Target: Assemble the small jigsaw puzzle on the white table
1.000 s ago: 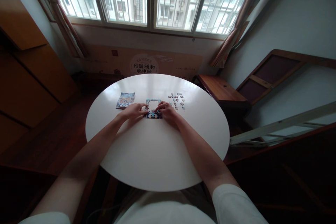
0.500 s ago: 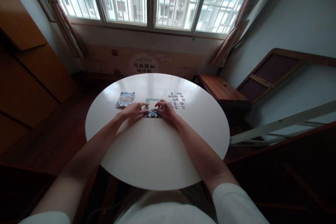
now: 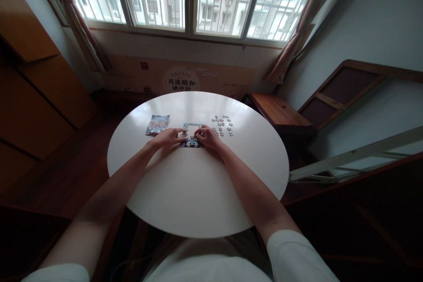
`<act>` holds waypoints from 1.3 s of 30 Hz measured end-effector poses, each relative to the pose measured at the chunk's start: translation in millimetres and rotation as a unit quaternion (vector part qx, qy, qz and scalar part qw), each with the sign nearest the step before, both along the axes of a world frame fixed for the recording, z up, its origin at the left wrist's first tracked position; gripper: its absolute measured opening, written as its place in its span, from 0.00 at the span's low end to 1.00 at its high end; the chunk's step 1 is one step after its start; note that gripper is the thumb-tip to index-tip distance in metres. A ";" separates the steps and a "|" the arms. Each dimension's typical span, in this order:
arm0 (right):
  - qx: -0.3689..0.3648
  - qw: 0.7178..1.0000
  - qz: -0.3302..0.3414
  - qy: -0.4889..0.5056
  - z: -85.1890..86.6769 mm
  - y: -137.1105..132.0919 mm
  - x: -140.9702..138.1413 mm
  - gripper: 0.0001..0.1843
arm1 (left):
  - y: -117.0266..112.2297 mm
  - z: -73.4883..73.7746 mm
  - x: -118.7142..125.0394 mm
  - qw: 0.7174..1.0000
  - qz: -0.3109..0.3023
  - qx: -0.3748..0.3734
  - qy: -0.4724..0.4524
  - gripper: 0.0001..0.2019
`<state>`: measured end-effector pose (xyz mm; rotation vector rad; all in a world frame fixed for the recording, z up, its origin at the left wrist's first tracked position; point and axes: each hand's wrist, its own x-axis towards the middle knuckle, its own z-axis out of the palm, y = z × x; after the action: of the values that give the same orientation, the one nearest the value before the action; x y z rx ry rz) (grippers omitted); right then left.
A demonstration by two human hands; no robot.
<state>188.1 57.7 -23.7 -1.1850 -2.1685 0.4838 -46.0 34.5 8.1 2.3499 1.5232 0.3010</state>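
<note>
A partly assembled jigsaw puzzle (image 3: 191, 144) lies on the white round table (image 3: 198, 194); its border and lower rows are joined around a pale gap. My left hand (image 3: 171, 136) rests at the puzzle's left edge, thumb and forefinger apart and touching it. Over the puzzle's right side, my right hand (image 3: 208, 136) has its thumb and fingertips pinched at the gap, on what looks like a small puzzle piece, mostly hidden by the fingers. Several loose puzzle pieces (image 3: 220, 124) are spread just right of this hand.
A crumpled printed packet (image 3: 157, 124) lies left of the puzzle. Beyond the table's right edge stands a wooden bench (image 3: 277, 110). A pale metal rail (image 3: 357, 154) slants down close to the table on the right. Barred windows (image 3: 218, 0) are behind.
Almost nothing differs. My right hand's fingertips have shifted very slightly to the left over the puzzle's gap; my left hand stays at the puzzle's edge.
</note>
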 end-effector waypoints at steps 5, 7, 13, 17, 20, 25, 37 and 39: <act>-0.002 1.000 0.003 0.008 0.4 0.6 0.6 0.09 | -0.4 0.9 0.3 1.000 0.003 0.000 -0.004 0.31; -0.001 1.000 0.001 0.007 1.6 -0.4 0.6 0.09 | 0.1 0.7 0.2 1.000 0.002 0.002 -0.004 0.31; 0.002 1.000 -0.001 0.002 2.7 -1.8 0.4 0.09 | 0.7 0.4 -0.4 1.000 0.002 -0.003 -0.003 0.32; 0.001 1.000 0.000 0.004 2.6 -0.6 0.7 0.09 | 0.7 -0.5 -0.4 1.000 0.001 0.002 -0.006 0.31; -0.001 1.000 0.000 0.002 3.4 -1.2 0.4 0.09 | 0.2 -0.1 0.2 1.000 0.001 0.001 -0.005 0.31; -0.001 1.000 -0.008 0.003 2.7 -1.7 -0.4 0.12 | -0.8 1.3 0.6 1.000 0.002 0.005 -0.002 0.30; -0.109 0.974 -0.023 0.199 -0.9 14.4 4.5 0.14 | 1.8 -1.9 -0.9 1.000 0.004 0.005 0.002 0.31; -0.106 0.977 -0.015 0.187 -0.8 12.6 4.6 0.13 | 2.0 -2.2 -1.0 1.000 0.004 0.004 0.000 0.31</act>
<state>192.7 70.3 -24.5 -1.1284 -1.8069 0.8680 -47.0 36.5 5.8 2.3519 1.5339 0.3098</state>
